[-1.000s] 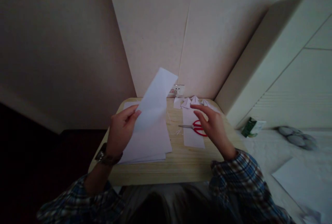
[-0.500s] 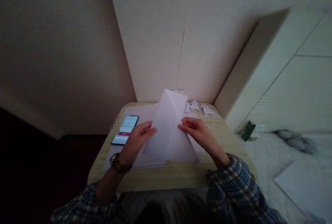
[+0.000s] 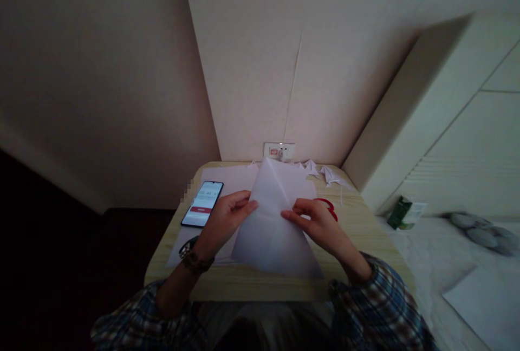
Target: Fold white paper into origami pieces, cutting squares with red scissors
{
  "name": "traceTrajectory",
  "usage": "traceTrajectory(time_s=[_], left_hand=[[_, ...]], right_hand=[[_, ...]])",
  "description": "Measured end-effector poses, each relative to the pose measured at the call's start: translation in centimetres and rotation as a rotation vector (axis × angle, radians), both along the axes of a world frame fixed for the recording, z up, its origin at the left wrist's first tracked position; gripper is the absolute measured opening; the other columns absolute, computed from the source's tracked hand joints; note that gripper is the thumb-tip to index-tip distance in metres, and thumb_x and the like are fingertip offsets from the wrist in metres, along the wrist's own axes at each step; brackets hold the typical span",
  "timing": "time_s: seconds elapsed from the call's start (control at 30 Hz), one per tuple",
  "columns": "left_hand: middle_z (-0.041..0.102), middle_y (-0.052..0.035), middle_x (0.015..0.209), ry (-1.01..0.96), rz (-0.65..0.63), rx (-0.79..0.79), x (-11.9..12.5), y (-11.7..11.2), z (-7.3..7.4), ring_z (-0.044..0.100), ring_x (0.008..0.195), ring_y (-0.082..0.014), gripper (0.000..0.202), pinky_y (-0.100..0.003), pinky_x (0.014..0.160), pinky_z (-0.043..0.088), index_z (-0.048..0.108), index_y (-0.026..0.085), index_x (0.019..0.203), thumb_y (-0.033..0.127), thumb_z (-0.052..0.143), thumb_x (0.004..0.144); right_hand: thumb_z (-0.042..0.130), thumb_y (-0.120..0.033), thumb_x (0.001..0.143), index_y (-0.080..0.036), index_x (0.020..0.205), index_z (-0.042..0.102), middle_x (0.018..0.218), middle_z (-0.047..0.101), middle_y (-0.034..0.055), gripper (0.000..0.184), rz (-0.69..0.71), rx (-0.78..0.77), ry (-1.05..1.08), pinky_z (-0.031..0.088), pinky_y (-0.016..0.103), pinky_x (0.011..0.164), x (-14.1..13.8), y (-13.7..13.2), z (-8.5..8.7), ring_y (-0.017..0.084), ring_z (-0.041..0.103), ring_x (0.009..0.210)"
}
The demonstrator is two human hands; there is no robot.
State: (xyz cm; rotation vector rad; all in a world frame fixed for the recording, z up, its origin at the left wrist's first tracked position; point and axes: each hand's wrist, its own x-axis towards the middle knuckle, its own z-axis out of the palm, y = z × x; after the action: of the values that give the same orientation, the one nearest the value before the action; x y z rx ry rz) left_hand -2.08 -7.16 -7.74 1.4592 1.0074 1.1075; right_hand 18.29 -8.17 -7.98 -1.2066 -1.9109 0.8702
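Note:
Between my hands is a sheet of white paper (image 3: 270,237), folded to a point at its top, with a crease running down from the tip. My left hand (image 3: 229,218) pinches its left edge between thumb and fingers. On the right edge, my right hand (image 3: 314,221) grips the paper the same way. The sheet is held tilted above the table, its wide lower end toward me. Red scissor-like handles (image 3: 331,209) show partly behind my right hand; the rest is hidden. More white paper (image 3: 231,175) lies beneath on the table.
A phone (image 3: 202,205) with a lit screen lies left on the wooden table (image 3: 361,237). Small folded paper pieces (image 3: 329,175) sit at the back right. A wall socket (image 3: 279,150) is behind. On the bed at right are a green-and-white box (image 3: 406,214) and white paper (image 3: 487,302).
The folded paper has come lower and nearer to me, uncovering the wall socket. Red handles now show beside my right hand. The view has shifted slightly left.

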Motion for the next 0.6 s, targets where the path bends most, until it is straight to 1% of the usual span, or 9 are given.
traceTrajectory(time_s=[0.13,0.23,0.3,0.43,0.6], left_hand=[[0.066,0.001,0.064,-0.064,0.068,0.068,0.7,0.4,1.6,0.061,0.062,-0.0165,0.017,-0.024,0.056,0.048,0.066,0.019,0.066,0.034,0.07,0.072],[0.067,0.0009,0.066,-0.107,0.115,0.106,1.0,0.9,2.5,0.063,0.065,-0.0161,0.014,-0.024,0.061,0.049,0.068,0.019,0.07,0.032,0.072,0.07],[0.067,0.0013,0.066,-0.135,0.157,0.125,1.1,1.2,2.8,0.063,0.066,-0.015,0.015,-0.022,0.062,0.049,0.068,0.018,0.069,0.031,0.074,0.068],[0.068,0.0007,0.069,-0.182,0.234,0.146,1.3,1.6,3.3,0.061,0.064,-0.014,0.019,-0.022,0.057,0.048,0.067,0.017,0.07,0.034,0.075,0.065],[0.066,0.0026,0.063,-0.206,0.266,0.179,1.3,1.4,3.6,0.06,0.061,-0.0125,0.015,-0.021,0.058,0.049,0.065,0.018,0.069,0.03,0.073,0.067]], right_hand=[[0.057,-0.03,0.084,-0.019,0.057,0.052,0.054,0.056,-0.0029,0.03,0.014,0.062,-0.084,0.038,0.023,0.052,-0.1,-0.7,0.3,0.012,0.05,0.053],[0.057,-0.03,0.085,-0.02,0.057,0.053,0.054,0.059,-0.0019,0.03,0.007,0.137,-0.17,0.039,0.023,0.052,0.1,-1.0,0.5,0.014,0.054,0.053],[0.058,-0.03,0.085,-0.02,0.057,0.054,0.054,0.06,-0.0017,0.031,0.009,0.151,-0.201,0.038,0.024,0.051,0.2,-1.2,0.5,0.014,0.055,0.052],[0.058,-0.031,0.086,-0.019,0.059,0.057,0.057,0.064,-0.0009,0.03,0.013,0.141,-0.231,0.039,0.023,0.051,0.2,-1.2,0.5,0.014,0.057,0.054],[0.056,-0.032,0.087,-0.019,0.06,0.058,0.058,0.065,-0.0006,0.03,0.017,0.184,-0.267,0.039,0.023,0.053,0.1,-1.1,0.7,0.014,0.058,0.055]])
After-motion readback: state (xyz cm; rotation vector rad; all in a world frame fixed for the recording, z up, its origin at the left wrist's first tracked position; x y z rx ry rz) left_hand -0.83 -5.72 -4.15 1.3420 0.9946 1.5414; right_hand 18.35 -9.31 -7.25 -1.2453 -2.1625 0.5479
